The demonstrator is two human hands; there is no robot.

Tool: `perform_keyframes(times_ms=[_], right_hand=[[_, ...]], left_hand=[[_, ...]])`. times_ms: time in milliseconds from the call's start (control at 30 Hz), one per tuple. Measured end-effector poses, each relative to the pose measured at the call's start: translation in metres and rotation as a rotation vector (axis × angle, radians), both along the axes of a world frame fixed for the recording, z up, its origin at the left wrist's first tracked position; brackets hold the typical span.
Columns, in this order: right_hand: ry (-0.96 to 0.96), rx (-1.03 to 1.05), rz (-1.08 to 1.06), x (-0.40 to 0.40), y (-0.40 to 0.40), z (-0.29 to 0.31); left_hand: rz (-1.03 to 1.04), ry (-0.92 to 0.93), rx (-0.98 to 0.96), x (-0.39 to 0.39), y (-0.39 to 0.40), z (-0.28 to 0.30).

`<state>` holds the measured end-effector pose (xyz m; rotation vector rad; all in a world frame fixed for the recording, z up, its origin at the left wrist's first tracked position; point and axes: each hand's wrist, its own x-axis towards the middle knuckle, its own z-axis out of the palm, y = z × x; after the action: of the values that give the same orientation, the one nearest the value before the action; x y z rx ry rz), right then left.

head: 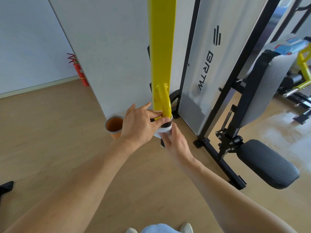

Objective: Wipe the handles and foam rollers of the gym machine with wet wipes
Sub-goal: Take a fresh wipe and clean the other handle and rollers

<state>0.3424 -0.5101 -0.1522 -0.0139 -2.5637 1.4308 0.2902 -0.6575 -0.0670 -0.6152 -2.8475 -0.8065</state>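
Handle (165,126), yellow arm's (161,52) lower end: my left hand (140,124) steadies it; right hand (175,142) presses wipe (164,132) around it.

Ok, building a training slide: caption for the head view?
Both hands work a white wipe around the yellow arm's black handle.
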Motion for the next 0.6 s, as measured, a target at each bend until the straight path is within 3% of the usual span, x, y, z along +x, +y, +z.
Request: perform_keyframes(times_ms=[167,367,433,533,600], right_hand=[[-0.214,0.167,0.054,-0.001,0.001,-0.034],[0.088,-0.043,0.01,-0.007,-0.011,0.009],[0.109,-0.061,-0.007,-0.008,-0.014,0.009],[-0.028,0.077,-0.021,-0.008,-0.011,-0.025],[-0.235,0.181,-0.018,-0.004,-0.008,-0.049]], left_hand=[[0.011,0.001,-0.018,0.0,-0.001,-0.001],[0.004,-0.005,0.002,-0.003,-0.003,-0.004],[0.0,-0.007,0.014,-0.001,-0.001,-0.003],[-0.019,-0.028,0.045,0.002,0.0,0.001],[-0.016,-0.029,0.055,0.002,-0.002,0.002]])
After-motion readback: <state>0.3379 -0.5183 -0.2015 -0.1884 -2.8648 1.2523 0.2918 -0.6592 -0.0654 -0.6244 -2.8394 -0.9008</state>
